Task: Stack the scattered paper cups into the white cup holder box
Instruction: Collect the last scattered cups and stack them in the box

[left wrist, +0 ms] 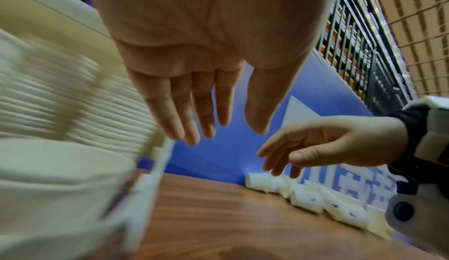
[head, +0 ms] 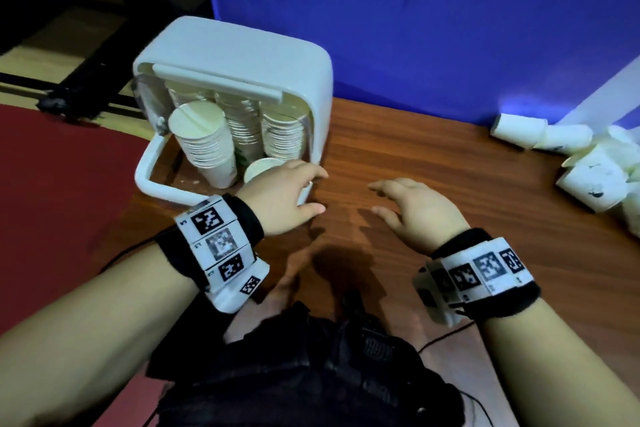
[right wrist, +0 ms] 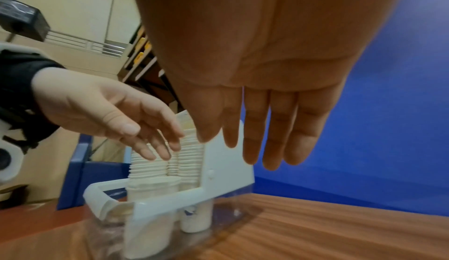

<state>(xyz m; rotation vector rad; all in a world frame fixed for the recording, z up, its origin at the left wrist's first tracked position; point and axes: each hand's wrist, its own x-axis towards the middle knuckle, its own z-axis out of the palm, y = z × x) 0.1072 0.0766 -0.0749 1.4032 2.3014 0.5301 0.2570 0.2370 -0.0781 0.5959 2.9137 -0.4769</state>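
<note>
The white cup holder box [head: 304, 73] stands at the table's back left, its front open, with tall stacks of paper cups [head: 207, 142] inside. A short cup [head: 261, 168] sits at the front right of the box, just under my left hand [head: 294, 191]. That hand hovers over the box's front right corner with straight fingers and holds nothing. My right hand [head: 412, 204] hovers empty above the table to the right, fingers spread. Scattered paper cups [head: 588, 180] lie on their sides at the far right. The wrist views show the box [right wrist: 226, 168], both palms empty.
A blue backdrop [head: 415, 28] rises behind the wooden table [head: 433, 156]. A red mat [head: 52, 201] lies left of the table. Black cables and a dark device [head: 346, 357] sit near my body at the front edge.
</note>
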